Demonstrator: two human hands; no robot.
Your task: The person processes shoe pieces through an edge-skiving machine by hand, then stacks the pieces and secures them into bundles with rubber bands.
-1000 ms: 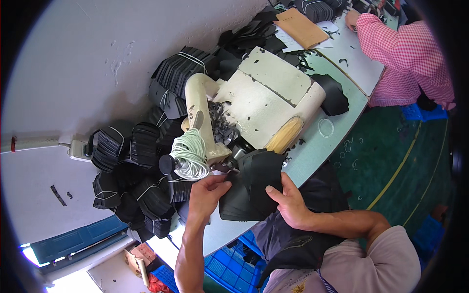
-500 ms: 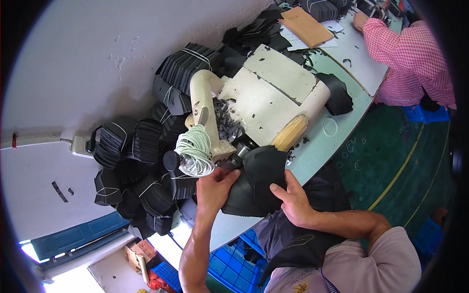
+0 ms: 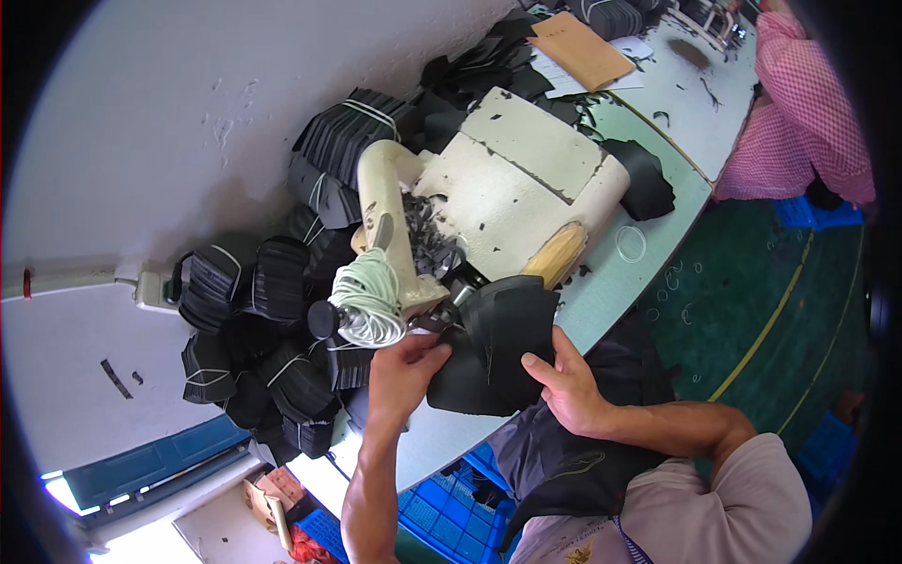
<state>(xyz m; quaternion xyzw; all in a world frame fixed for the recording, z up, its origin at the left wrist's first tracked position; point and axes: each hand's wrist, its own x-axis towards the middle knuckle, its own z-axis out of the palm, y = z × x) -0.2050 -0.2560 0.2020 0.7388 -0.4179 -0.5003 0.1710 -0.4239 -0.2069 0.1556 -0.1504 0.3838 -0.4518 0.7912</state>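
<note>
A dark, flexible black sheet piece [image 3: 503,352], seemingly in overlapping layers, is held at the front of a cream-painted machine [image 3: 517,179]. My left hand [image 3: 404,376] pinches its left edge with thumb and fingers, close beside the machine's metal working head [image 3: 451,305]. My right hand [image 3: 571,385] grips the right edge, thumb on top and fingers underneath. A thin pale line, like a thread, runs over the sheet's surface. White bands [image 3: 368,296] hang bunched on a black-knobbed part of the machine, left of my left hand. Where sheet and working head meet is partly hidden.
Bundles of black pieces [image 3: 301,376] tied with white bands are piled by the wall. Dark scraps [image 3: 427,230] lie on the machine. A brown envelope [image 3: 583,52] rests farther back. Blue crates [image 3: 451,512] stand below the table [image 3: 601,310]. Another person in a pink checked garment [image 3: 813,103] is at far right.
The black sheet has shifted slightly at the machine, still held in both hands. At the far right, the other person's arm has drawn back from the tabletop.
</note>
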